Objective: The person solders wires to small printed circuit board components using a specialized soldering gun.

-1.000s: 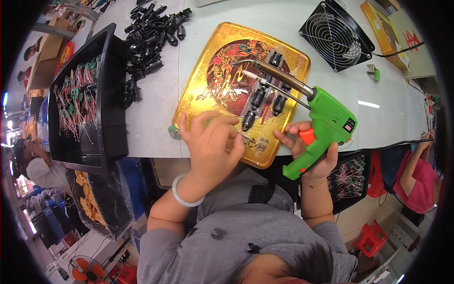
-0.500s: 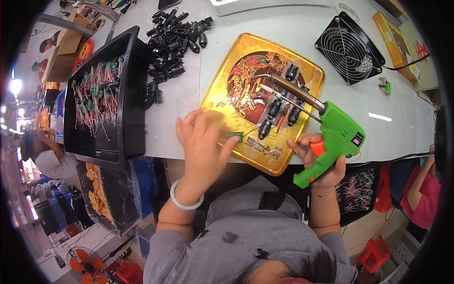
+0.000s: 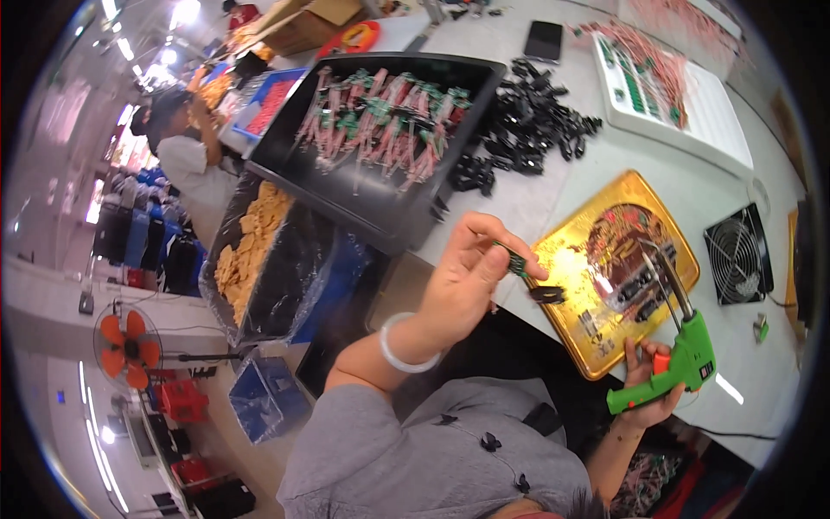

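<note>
My left hand [image 3: 467,281] is raised at the near left edge of the gold tray [image 3: 577,344], pinching a small green circuit board [image 3: 512,259] between thumb and fingers. Just below the board hangs a small black housing [image 3: 546,295]; whether a wire joins the two cannot be made out. My right hand [image 3: 650,389] grips a green soldering gun [image 3: 687,362] by its handle at the tray's near right corner. The gun's metal tip points over the tray, above a few black housings [image 3: 635,285] lying in a row.
Left of the tray stands a black bin [image 3: 363,208] of wired circuit boards, beside a heap of black housings [image 3: 527,121]. Behind are a phone [image 3: 543,41] and a white foam tray [image 3: 722,130]. A black fan [image 3: 737,255] stands at right. Someone in white [image 3: 194,169] is far left.
The view has swung to the left. My left hand has lifted the green board up and leftward off the tray, with a black housing now beneath it. The right hand still grips the soldering gun.
</note>
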A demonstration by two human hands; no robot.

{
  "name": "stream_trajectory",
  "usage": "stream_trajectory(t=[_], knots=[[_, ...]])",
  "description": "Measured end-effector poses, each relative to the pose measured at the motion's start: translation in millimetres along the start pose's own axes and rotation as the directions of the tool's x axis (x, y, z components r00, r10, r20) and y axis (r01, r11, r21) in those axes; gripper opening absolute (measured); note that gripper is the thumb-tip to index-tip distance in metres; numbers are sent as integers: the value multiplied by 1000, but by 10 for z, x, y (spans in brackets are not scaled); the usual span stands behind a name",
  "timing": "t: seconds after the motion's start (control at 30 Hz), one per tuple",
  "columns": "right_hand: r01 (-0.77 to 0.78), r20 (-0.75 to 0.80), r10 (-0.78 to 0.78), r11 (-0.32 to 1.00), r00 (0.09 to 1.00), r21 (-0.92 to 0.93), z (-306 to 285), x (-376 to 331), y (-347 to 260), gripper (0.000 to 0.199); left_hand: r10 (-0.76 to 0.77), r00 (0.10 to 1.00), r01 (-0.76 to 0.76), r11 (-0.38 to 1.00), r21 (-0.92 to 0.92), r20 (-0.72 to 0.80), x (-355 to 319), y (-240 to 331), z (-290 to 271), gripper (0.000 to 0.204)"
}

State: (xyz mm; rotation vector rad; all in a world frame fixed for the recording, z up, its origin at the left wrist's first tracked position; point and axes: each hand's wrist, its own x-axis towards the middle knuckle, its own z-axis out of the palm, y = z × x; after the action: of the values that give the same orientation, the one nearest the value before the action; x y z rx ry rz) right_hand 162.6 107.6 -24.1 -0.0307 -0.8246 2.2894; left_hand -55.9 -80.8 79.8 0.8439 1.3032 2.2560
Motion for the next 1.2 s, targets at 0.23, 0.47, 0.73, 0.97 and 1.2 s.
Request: stream_trajectory(t=[0.23,0.47,0.73,0.97,1.2], knots=[[-12,72,15,999,997,-31,104,79,-11,55,138,983,-116,978,176,-121,917,1145,-1031,13],[33,50,-30,998,998,-56,101,67,6,55,11,883,307,743,595,-469,2315,1208,-2903,15],[2,-77,5,996,997,88,8,-13,57,55,335,921,287,-243,927,-198,2620,1068,-4260,39],[-49,-136,48,999,990,-3,139,50,-83,57,-48,992,-101,230,968,115,2186,625,-1707,16],[-22,-110,23,1000,994,13,141,38,-3,56,-254,791,-546,117,830,556,2306,-8,-388,13]])
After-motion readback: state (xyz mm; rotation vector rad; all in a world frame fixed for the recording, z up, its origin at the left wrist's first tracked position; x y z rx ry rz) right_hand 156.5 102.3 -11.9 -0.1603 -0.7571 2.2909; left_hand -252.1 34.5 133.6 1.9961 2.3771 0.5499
